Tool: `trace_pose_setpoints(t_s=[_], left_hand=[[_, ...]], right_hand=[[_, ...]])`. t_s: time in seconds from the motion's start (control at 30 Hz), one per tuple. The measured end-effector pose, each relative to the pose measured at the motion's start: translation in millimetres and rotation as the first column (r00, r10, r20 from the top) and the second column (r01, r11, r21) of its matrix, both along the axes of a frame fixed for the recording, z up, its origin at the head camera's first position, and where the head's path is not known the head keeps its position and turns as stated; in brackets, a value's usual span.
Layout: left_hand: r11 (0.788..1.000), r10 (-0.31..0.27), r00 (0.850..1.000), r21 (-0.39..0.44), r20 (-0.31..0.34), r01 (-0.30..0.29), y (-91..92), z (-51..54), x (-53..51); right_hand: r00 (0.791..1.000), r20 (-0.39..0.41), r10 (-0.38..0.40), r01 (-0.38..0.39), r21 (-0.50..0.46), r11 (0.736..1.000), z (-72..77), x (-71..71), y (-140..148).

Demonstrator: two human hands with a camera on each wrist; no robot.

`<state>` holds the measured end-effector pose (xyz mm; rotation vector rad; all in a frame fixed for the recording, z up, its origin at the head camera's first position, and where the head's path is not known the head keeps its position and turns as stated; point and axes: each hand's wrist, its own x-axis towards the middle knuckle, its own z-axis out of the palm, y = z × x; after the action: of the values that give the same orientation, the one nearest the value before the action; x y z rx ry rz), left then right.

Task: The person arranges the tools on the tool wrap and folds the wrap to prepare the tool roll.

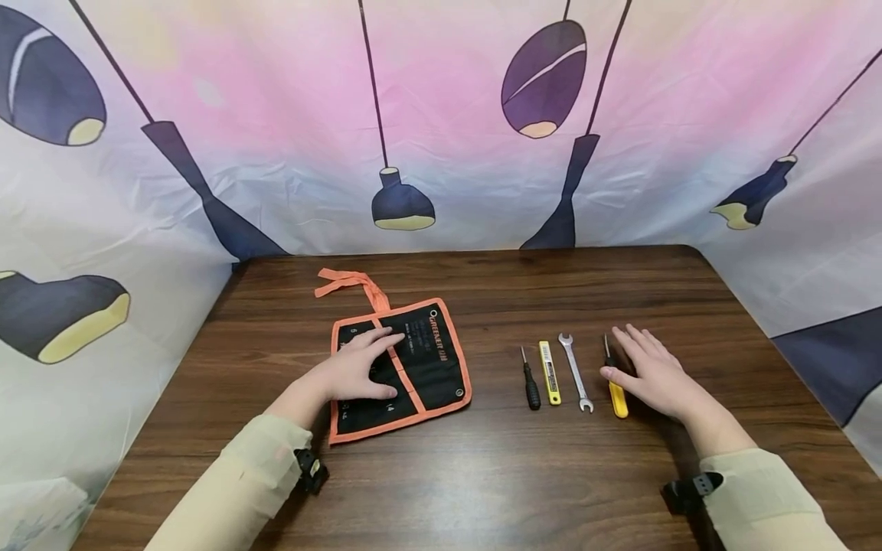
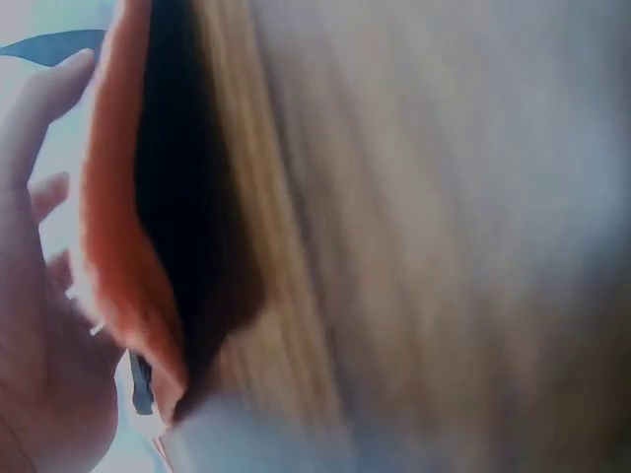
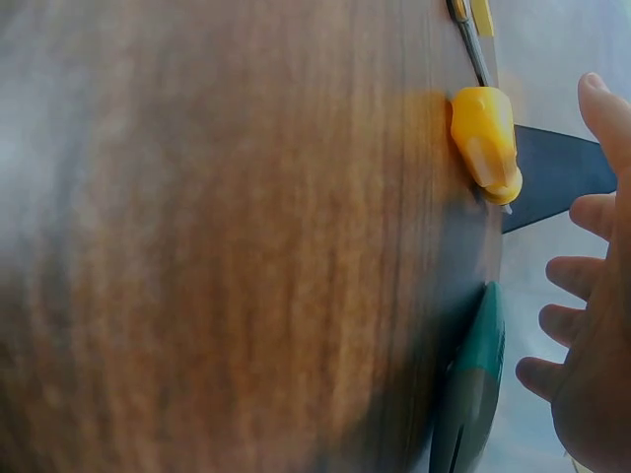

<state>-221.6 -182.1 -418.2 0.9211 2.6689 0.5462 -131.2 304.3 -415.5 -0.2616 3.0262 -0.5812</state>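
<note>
Though unseen from head — from right wrist, green object near yellow screwdriver.

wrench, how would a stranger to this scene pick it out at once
On the brown table, find the black pouch with orange edging. To its right lies the wrench, between a flat yellow tool and a yellow-handled tool. Unlike those two, it is plain silver metal, forked at both ends.

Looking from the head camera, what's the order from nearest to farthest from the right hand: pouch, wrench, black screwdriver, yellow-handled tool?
1. Yellow-handled tool: right by the right hand, on its thumb side.
2. Wrench: left of that.
3. Black screwdriver: farther left.
4. Pouch: farthest left, beneath the left hand.
</note>
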Motion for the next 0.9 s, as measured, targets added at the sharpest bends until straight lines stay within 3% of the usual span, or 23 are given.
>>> trace_pose_setpoints(t_s=[0.13,0.4,0.63,0.9], left_hand=[[1.0,0.021,1.0,-0.014,-0.019,-0.022,-0.5,-2.3,6.9],[0.996,0.04,0.992,-0.069,-0.121,-0.049,0.9,-5.7,13.1],[0.996,-0.017,0.985,-0.085,-0.174,0.002,1.8,-7.5,13.8],[0.993,-0.055,0.984,-0.109,-0.171,0.037,-2.5,-8.9,10.2]], right_hand=[[1.0,0.002,0.0,0.0,0.001,1.0,-0.2,0.6,0],[1.0,-0.001,0.002,-0.002,-0.005,1.0,-0.1,2.4,1],[1.0,-0.006,0.0,0.0,-0.002,1.0,-1.3,2.9,4],[1.0,0.007,-0.028,0.028,-0.016,0.999,-5.2,4.8,10]])
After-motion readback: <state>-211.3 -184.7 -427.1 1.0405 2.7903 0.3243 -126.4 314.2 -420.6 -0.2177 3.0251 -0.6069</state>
